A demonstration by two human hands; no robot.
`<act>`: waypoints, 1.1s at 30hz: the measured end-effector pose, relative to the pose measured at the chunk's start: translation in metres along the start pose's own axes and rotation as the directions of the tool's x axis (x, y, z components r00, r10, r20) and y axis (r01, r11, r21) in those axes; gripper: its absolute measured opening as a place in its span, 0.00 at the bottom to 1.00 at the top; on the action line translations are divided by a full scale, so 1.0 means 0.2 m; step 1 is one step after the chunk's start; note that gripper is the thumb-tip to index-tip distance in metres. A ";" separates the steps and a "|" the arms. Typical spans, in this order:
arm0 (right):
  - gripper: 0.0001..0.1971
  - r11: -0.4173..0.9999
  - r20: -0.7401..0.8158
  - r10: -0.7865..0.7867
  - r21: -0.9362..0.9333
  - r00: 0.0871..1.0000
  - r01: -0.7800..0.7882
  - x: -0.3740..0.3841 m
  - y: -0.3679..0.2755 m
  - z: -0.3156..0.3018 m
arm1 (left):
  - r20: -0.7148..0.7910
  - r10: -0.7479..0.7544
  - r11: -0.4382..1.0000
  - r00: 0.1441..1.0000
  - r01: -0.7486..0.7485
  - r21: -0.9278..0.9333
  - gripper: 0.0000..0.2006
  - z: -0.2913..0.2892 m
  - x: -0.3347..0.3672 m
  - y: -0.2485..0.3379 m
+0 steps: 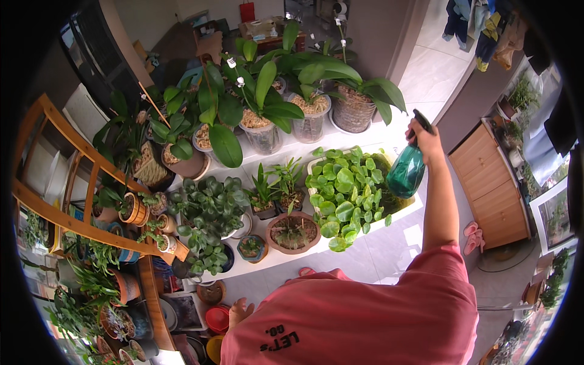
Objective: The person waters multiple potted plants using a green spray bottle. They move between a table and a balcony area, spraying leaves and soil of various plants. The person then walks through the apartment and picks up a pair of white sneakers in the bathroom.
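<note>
My right hand [427,141] is closed round the neck and trigger of a green see-through spray bottle [406,173] with a black head. The bottle is tilted, its base lower left, over the right end of a pale rectangular planter [398,214] full of round-leaved green plants [344,198]. Behind it, several potted orchids [261,131] with broad leaves stand in a row, the nearest to the bottle in a ribbed clear pot [351,109]. Low at my left side, my left hand [241,311] hangs with its fingers loosely apart, holding nothing, near a red bowl [217,319].
A bushy succulent [210,210], a brown oval pot [293,233] and a small hexagonal pot [252,248] share the white ledge [277,260]. Left stands a wooden plant rack [97,159] crowded with pots. A wooden cabinet [490,185] stands right, below hanging laundry [480,30].
</note>
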State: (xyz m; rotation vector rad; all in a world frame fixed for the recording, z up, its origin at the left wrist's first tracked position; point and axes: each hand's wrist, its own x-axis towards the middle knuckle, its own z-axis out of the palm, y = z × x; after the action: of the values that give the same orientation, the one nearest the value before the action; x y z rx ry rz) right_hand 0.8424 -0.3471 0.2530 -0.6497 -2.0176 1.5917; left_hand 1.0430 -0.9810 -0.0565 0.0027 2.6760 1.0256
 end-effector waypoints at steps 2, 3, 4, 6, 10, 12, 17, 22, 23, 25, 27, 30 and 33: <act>0.12 0.996 -0.001 0.005 0.085 1.000 -0.005 -0.09 0.02 0.05 | 0.009 0.000 1.000 1.000 0.000 -0.005 0.21 0.00 0.00 -0.01; 0.12 0.995 0.027 0.005 0.102 1.000 -0.008 -0.13 0.01 0.05 | 0.020 -0.001 1.000 1.000 0.001 0.003 0.21 -0.03 0.02 0.07; 0.12 0.993 0.056 0.004 0.120 0.998 -0.011 -0.15 0.02 0.05 | 0.030 -0.003 1.000 1.000 0.003 0.010 0.21 -0.07 0.03 0.16; 0.13 0.997 0.147 0.008 0.069 0.989 -0.019 -0.24 -0.04 0.13 | 0.042 -0.010 1.000 0.999 0.009 0.022 0.21 -0.12 0.06 0.24; 0.14 0.998 0.302 -0.043 -0.021 0.952 0.051 -0.31 0.03 0.29 | 0.064 0.013 1.000 0.998 -0.015 0.024 0.21 -0.11 0.13 0.26; 0.13 0.994 0.315 -0.035 -0.089 0.948 0.066 -0.38 0.03 0.39 | 0.053 0.023 1.000 0.998 -0.024 0.017 0.21 -0.10 0.13 0.28; 0.13 0.998 0.483 0.047 0.012 0.874 -0.060 -0.40 0.02 0.52 | 0.008 -0.022 1.000 1.000 0.023 -0.013 0.20 -0.08 0.06 0.28; 0.12 0.990 0.444 -0.095 0.133 0.891 0.039 -0.42 -0.07 0.59 | -0.017 -0.124 0.992 0.992 0.124 -0.033 0.21 -0.06 -0.05 0.25; 0.11 0.992 0.451 -0.119 0.092 0.884 0.086 -0.41 -0.10 0.60 | -0.030 -0.134 0.990 0.991 0.133 -0.042 0.21 -0.06 -0.07 0.25; 0.11 0.983 0.478 -0.178 0.120 0.860 0.137 -0.38 -0.19 0.66 | -0.050 -0.168 0.985 0.985 0.165 -0.052 0.21 -0.04 -0.12 0.21; 0.10 0.981 0.511 -0.189 0.131 0.839 0.142 -0.32 -0.33 0.72 | -0.048 -0.184 0.982 0.982 0.181 -0.060 0.21 -0.02 -0.14 0.20; 0.11 0.954 0.473 -0.246 0.274 0.846 0.124 -0.18 -0.50 0.82 | -0.065 -0.192 0.979 0.979 0.186 -0.079 0.21 -0.04 -0.15 0.22; 0.10 0.964 0.466 -0.228 0.232 0.855 0.131 -0.02 -0.68 0.91 | -0.107 -0.176 0.982 0.979 0.168 -0.082 0.21 -0.04 -0.17 0.22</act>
State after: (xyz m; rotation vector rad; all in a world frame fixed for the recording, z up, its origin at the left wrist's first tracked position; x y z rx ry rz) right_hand 0.7211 -0.5142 0.3490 0.0347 -2.1438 1.9434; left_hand 1.0690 -0.9562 -0.0130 -0.3059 2.6801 1.0970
